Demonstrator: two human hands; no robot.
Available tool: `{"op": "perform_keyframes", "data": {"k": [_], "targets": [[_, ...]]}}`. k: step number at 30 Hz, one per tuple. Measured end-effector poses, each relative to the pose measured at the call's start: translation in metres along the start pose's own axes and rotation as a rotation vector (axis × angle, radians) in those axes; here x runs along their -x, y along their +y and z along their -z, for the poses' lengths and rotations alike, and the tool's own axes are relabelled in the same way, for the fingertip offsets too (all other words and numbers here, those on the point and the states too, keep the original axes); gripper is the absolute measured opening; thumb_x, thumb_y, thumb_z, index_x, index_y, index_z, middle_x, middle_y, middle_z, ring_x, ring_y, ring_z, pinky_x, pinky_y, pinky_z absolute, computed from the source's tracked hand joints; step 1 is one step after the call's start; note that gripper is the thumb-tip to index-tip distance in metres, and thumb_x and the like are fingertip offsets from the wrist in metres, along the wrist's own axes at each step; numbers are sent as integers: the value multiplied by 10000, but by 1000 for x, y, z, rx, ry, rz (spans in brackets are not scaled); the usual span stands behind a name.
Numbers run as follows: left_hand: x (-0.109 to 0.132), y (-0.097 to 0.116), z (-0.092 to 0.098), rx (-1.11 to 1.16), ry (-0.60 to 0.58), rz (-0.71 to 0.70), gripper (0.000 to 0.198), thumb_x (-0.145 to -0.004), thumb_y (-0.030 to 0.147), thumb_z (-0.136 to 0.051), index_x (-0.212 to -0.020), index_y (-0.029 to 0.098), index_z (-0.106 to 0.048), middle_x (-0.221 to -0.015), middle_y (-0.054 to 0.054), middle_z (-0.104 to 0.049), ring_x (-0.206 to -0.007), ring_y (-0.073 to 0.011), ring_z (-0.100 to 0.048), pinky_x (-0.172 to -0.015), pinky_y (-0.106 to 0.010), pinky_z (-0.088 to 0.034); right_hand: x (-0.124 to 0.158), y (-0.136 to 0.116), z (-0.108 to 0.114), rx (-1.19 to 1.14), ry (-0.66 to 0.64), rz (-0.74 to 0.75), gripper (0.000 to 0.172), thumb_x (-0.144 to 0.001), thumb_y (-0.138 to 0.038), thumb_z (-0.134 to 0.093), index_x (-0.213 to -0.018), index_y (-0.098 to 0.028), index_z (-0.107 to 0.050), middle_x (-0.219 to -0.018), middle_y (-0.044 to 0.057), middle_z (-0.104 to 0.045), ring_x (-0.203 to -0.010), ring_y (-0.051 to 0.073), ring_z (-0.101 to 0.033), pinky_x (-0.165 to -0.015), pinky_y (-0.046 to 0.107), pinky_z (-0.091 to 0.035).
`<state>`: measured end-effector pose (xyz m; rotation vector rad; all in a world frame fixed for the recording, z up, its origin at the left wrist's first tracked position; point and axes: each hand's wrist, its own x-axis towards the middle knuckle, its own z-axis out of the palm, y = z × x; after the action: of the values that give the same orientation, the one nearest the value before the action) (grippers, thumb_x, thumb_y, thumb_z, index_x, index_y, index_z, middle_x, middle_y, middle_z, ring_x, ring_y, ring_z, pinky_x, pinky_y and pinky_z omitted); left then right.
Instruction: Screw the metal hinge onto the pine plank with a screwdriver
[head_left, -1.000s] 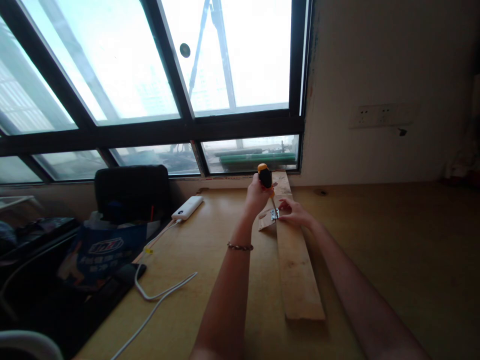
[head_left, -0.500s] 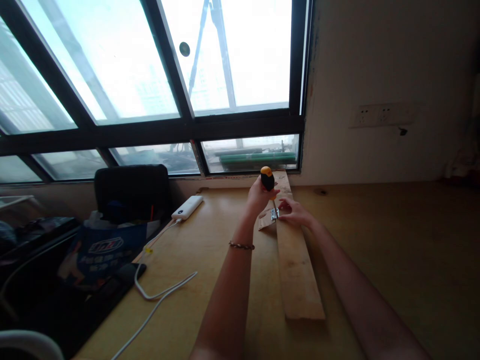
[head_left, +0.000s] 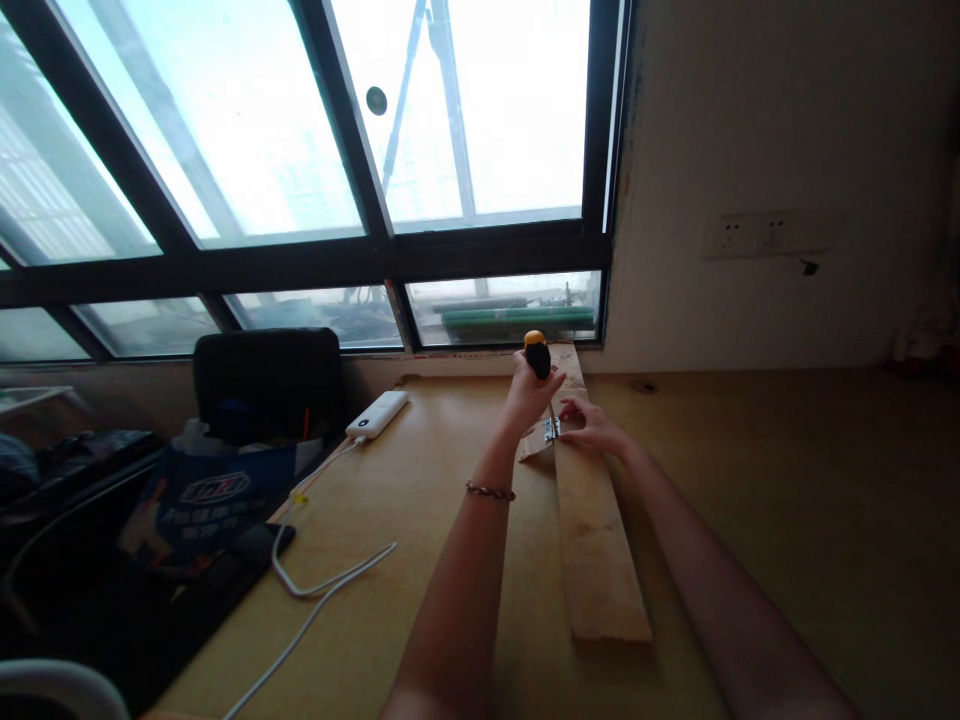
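Observation:
My left hand [head_left: 531, 394] is wrapped round the black and yellow handle of a screwdriver [head_left: 536, 358], held upright with its shaft pointing down. Below it, a metal hinge [head_left: 551, 429] lies at the left edge of a long wooden board [head_left: 600, 540]. A smaller wood piece [head_left: 534, 442] sticks out on the hinge's left side, partly hidden by my left hand and wrist. My right hand [head_left: 589, 425] rests on the board with thumb and fingers curled close round the hinge's right side; whether they pinch something small there I cannot make out.
The board lies lengthwise on a wooden table [head_left: 450, 560], its far end near the window wall. Left of my hands are a white power bank [head_left: 377, 414] and its white cable [head_left: 330, 590]. A black chair [head_left: 266, 380] with a blue bag [head_left: 217, 500] stands beyond the table's left edge.
My left hand has turned a little round the screwdriver handle, and its wrist has shifted slightly right. My right hand stays at the hinge. The view has moved slightly.

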<state>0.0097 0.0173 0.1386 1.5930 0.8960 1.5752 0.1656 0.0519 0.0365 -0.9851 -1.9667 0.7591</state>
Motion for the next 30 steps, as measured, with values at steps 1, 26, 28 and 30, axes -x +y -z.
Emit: {"op": "perform_keyframes", "data": {"k": [1,26,28,30], "targets": [[-1,-2,0,17,-8,4,393,-611,168,-656,-847,186,-343,-721,26,-527,-641,-123,-579,-626,-278,-470,0,-1,0,3,0,1,632,-560,-277,-743,-1122,-183,-470,-940,49,-614,-889,173,-592,-864,357,-464],[3,12,13,165,-302,22,340,-662,105,-603,-973,152,-473,-884,-68,-610,-857,-186,-602,-744,-324,-445,-1,9,-2,-35,1,20,650,-568,-285,-746,-1146,-191,-465,-952,48,-609,-899,179,-591,-867,356,-463],[3,12,14,168,-304,6,327,-666,102,-593,-968,150,-476,-886,-68,-608,-861,-186,-598,-750,-327,-441,-1,8,-2,-33,1,12,649,-565,-283,-748,-1143,-189,-467,-951,50,-610,-897,179,-592,-866,357,-464],[4,15,15,192,-311,-8,334,-666,105,-594,-978,149,-482,-896,-69,-607,-870,-185,-594,-771,-332,-433,-1,8,-2,-29,3,7,649,-559,-283,-753,-1137,-191,-472,-951,51,-611,-894,181,-593,-862,359,-464]]}}
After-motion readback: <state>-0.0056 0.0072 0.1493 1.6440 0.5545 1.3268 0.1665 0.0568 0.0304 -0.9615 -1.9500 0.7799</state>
